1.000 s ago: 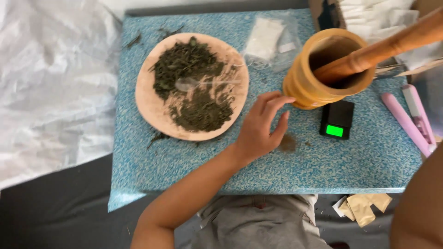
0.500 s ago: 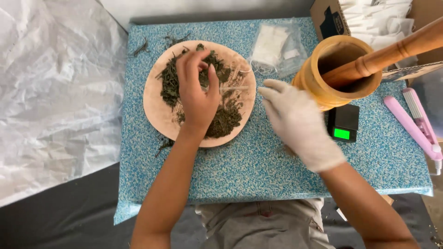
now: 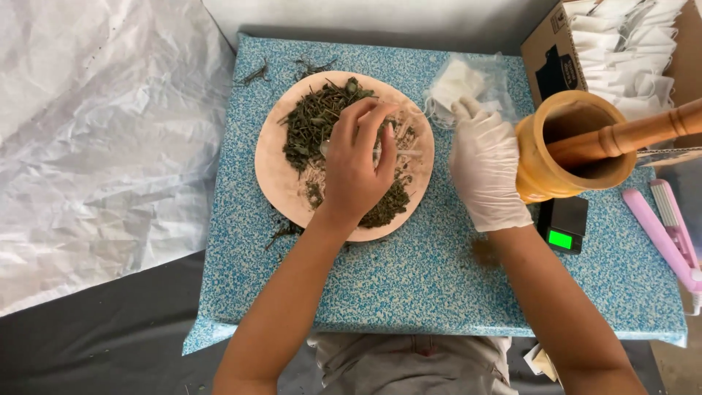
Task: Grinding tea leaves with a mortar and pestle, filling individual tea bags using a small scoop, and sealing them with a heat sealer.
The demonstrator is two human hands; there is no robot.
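The clear plastic spoon (image 3: 387, 150) lies across a round, flat, pale wooden plate (image 3: 274, 164) that sits on the far middle of the table (image 3: 409, 278); only part of its thin handle shows to the right of the left hand (image 3: 358, 172), and its bowl is hidden beneath that hand. The bare left hand rests over the plate with its fingers (image 3: 365, 117) curled together and bent down onto the spoon, seemingly pinching it, though the grip itself is out of sight. Around and under the hand lies a loose heap of dried herbs (image 3: 314, 121), dark green, stalky and crumbled, with a few stray bits on the table beyond the rim. The right hand (image 3: 486, 172), in a thin whitish glove, lies just right of the plate, fingers stretched out close together and reaching to a clear, crinkled plastic bag (image 3: 457, 80) of small white sachets, which the fingertips touch. Close beside its wrist stands a turned wooden mortar (image 3: 541, 183), honey-coloured and ribbed, with a long wooden pestle (image 3: 636, 132) leaning in it. Below the mortar is a small black scale (image 3: 563, 227) with a lit green display. Pink flat tongs (image 3: 669, 227) lie at the right edge. The table is covered in speckled blue and cream material.
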